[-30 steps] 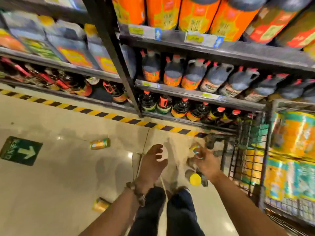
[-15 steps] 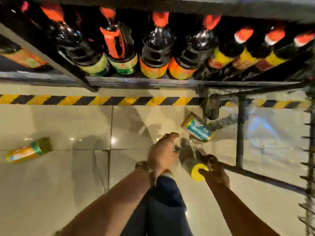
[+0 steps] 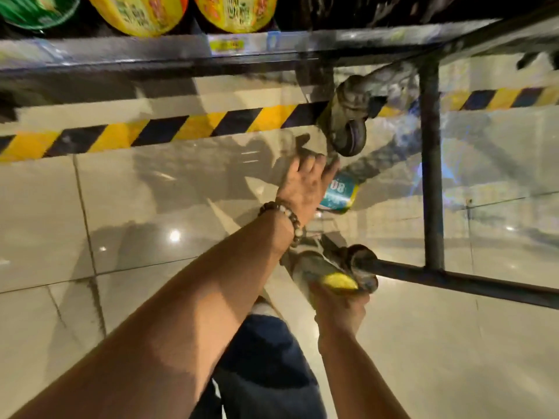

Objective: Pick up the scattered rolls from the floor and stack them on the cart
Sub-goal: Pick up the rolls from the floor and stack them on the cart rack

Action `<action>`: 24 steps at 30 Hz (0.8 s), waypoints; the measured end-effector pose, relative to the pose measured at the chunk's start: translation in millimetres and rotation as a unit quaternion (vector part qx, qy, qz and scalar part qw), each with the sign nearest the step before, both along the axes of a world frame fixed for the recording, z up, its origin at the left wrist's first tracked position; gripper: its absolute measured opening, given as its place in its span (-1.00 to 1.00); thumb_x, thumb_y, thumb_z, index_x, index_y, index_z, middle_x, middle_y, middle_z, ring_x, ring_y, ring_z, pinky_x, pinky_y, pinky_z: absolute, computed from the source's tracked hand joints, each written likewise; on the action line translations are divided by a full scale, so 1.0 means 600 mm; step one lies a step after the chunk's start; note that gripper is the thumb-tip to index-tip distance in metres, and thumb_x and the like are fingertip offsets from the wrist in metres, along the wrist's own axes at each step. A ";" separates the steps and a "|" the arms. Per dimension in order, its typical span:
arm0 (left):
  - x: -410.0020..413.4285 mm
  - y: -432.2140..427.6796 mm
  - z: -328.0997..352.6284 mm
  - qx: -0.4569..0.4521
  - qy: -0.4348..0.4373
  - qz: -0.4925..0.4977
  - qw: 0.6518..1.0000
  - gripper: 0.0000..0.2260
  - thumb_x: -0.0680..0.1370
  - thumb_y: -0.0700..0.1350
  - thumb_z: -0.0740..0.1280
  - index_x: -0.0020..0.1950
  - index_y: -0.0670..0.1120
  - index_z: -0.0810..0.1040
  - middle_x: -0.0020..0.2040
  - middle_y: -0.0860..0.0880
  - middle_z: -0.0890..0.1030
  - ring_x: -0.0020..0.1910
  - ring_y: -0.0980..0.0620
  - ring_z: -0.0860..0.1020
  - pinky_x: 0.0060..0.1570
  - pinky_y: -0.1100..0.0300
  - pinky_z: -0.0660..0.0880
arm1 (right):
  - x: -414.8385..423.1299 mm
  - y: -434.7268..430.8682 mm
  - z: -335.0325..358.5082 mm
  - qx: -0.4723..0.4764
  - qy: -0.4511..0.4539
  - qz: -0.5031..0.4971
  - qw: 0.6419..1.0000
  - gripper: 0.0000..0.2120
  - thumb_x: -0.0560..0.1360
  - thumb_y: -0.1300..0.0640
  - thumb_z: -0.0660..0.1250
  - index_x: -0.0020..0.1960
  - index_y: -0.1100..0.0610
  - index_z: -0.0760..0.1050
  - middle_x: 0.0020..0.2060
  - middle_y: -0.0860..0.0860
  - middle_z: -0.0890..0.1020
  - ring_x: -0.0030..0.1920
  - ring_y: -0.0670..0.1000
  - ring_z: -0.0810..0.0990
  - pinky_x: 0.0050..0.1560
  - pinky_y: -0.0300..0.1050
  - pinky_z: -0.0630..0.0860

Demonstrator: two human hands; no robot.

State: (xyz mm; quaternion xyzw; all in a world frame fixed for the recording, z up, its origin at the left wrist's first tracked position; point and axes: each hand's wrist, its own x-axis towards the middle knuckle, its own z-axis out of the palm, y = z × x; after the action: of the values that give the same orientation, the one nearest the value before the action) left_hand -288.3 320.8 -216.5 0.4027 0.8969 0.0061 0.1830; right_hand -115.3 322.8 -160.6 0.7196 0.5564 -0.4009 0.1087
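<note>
While clasping yellow-capped roll, cap toward camera, in right hand, holds splayed left hand over flat-lying teal roll.

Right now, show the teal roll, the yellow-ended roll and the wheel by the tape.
teal roll [image 3: 338,192]: head view, printed label.
yellow-ended roll [image 3: 338,282]: head view, yellow end.
wheel [image 3: 352,137]: head view, dark tyre.

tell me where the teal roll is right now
Head view, right of centre: the teal roll lies on the floor partly under the left hand, just below the cart wheel, beyond the right hand holding a yellow-ended roll.
</note>
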 end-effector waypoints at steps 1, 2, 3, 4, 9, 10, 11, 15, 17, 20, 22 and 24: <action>-0.001 0.005 0.002 -0.005 0.013 0.006 1.000 -0.49 0.55 -0.14 0.15 0.49 -0.10 0.09 0.43 -0.17 0.20 0.38 -0.17 0.23 0.36 -0.03 0.18 | 0.004 0.004 0.001 -0.007 -0.010 0.016 1.000 -0.26 0.18 -0.07 0.54 0.24 0.07 0.29 0.06 0.11 0.56 0.02 0.17 0.59 0.08 0.14 0.57; -0.002 0.005 0.010 -0.006 0.029 0.015 0.999 -0.50 0.52 -0.13 0.18 0.45 -0.11 0.17 0.40 -0.17 0.24 0.35 -0.16 0.27 0.32 -0.01 0.23 | 0.007 0.010 0.010 -0.022 -0.003 0.026 0.999 -0.34 0.23 -0.03 0.53 0.23 0.09 0.32 0.04 0.11 0.58 0.00 0.16 0.60 0.08 0.11 0.58; 0.001 0.000 0.006 0.005 0.049 0.035 0.998 -0.52 0.48 -0.10 0.24 0.39 -0.11 0.27 0.35 -0.16 0.31 0.29 -0.15 0.34 0.26 0.01 0.31 | 0.020 0.015 0.010 -0.025 -0.003 0.019 0.999 -0.38 0.25 0.00 0.53 0.21 0.11 0.36 0.01 0.12 0.59 -0.03 0.15 0.60 0.06 0.08 0.58; 0.003 -0.014 0.020 0.001 0.039 0.077 0.996 -0.51 0.41 -0.05 0.33 0.32 -0.09 0.38 0.27 -0.15 0.41 0.21 -0.14 0.43 0.17 0.04 0.39 | 0.027 0.018 0.021 -0.026 -0.005 0.008 1.000 -0.40 0.25 0.01 0.53 0.19 0.13 0.38 -0.02 0.12 0.60 -0.06 0.15 0.60 0.02 0.05 0.59; 0.032 -0.180 0.091 0.074 -0.349 0.401 0.843 -0.25 0.11 0.15 0.51 0.23 -0.09 0.47 0.11 -0.14 0.56 0.08 -0.16 0.56 0.08 0.01 0.53 | 0.047 -0.014 0.101 -0.058 0.041 -0.073 0.995 -0.64 0.31 -0.03 0.46 0.00 0.13 0.49 -0.18 0.10 0.59 -0.18 0.10 0.57 -0.03 0.04 0.57; 0.039 -0.216 0.116 0.111 -0.412 0.451 0.784 -0.24 0.04 0.19 0.48 0.18 -0.08 0.53 0.07 -0.10 0.61 0.04 -0.12 0.60 0.04 0.05 0.56 | 0.036 -0.032 0.134 -0.087 0.072 -0.124 0.986 -0.72 0.36 -0.03 0.42 -0.06 0.12 0.50 -0.21 0.08 0.57 -0.20 0.09 0.56 -0.05 0.02 0.56; 0.049 -0.246 0.151 0.134 -0.453 0.485 0.736 -0.27 0.01 0.19 0.47 0.11 -0.09 0.58 -0.01 -0.06 0.65 -0.05 -0.05 0.64 -0.05 0.16 0.59 | 0.032 -0.048 0.160 -0.123 0.113 -0.186 0.968 -0.74 0.40 -0.05 0.38 -0.07 0.12 0.50 -0.21 0.07 0.56 -0.22 0.06 0.55 -0.09 -0.02 0.54; 0.074 -0.343 0.315 0.185 -0.560 0.530 0.610 -0.58 0.18 -0.03 0.57 -0.03 -0.10 0.58 -0.40 0.13 0.63 -0.43 0.23 0.59 -0.42 0.45 0.47 | 0.000 -0.121 0.292 -0.187 0.220 -0.148 0.946 -0.84 0.45 -0.14 0.31 -0.06 -0.12 0.39 -0.22 -0.16 0.64 -0.23 -0.19 0.58 -0.13 -0.30 0.53; 0.076 -0.373 0.412 0.233 -0.606 0.538 0.538 -0.45 0.03 -0.04 0.59 -0.03 -0.13 0.57 -0.44 0.08 0.65 -0.36 0.06 0.63 -0.31 0.28 0.56 | -0.018 -0.152 0.375 -0.208 0.256 -0.126 0.935 -0.74 0.55 0.21 0.24 -0.08 -0.17 0.36 -0.44 -0.36 0.60 -0.39 -0.36 0.56 -0.36 -0.53 0.45; 0.074 -0.408 0.583 0.300 -0.621 0.558 0.461 -0.47 0.14 -0.02 0.49 0.08 -0.13 0.58 -0.25 -0.06 0.69 -0.32 0.03 0.64 -0.25 0.23 0.59 | -0.030 -0.184 0.523 -0.343 0.339 -0.153 0.863 -0.63 0.43 0.22 0.40 0.01 -0.23 0.43 -0.28 -0.57 0.52 -0.30 -0.45 0.53 -0.33 -0.57 0.44; 0.067 -0.425 0.722 0.312 -0.596 0.571 0.471 -0.41 0.10 0.09 0.50 0.10 -0.07 0.59 -0.04 -0.09 0.68 -0.15 -0.02 0.63 -0.14 0.17 0.54 | -0.044 -0.211 0.614 -0.332 0.381 -0.151 0.850 -0.45 0.18 -0.01 0.58 0.13 -0.06 0.53 -0.19 -0.19 0.69 -0.23 -0.21 0.63 -0.19 -0.37 0.54; 0.065 -0.439 0.861 0.340 -0.583 0.564 0.476 -0.65 0.31 0.02 0.47 0.05 -0.03 0.59 -0.04 -0.05 0.67 -0.18 0.02 0.64 -0.30 0.25 0.53 | -0.047 -0.223 0.730 -0.382 0.445 -0.216 0.781 -0.21 -0.03 -0.09 0.63 0.16 0.11 0.56 0.00 0.05 0.69 -0.06 0.00 0.67 0.02 -0.14 0.58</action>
State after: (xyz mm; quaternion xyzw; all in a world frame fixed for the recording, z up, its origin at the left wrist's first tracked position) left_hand -249.2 57.2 300.3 -0.2554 0.5452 0.6457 0.4696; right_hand -143.5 188.7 277.7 0.4619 0.1744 -0.8692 0.0258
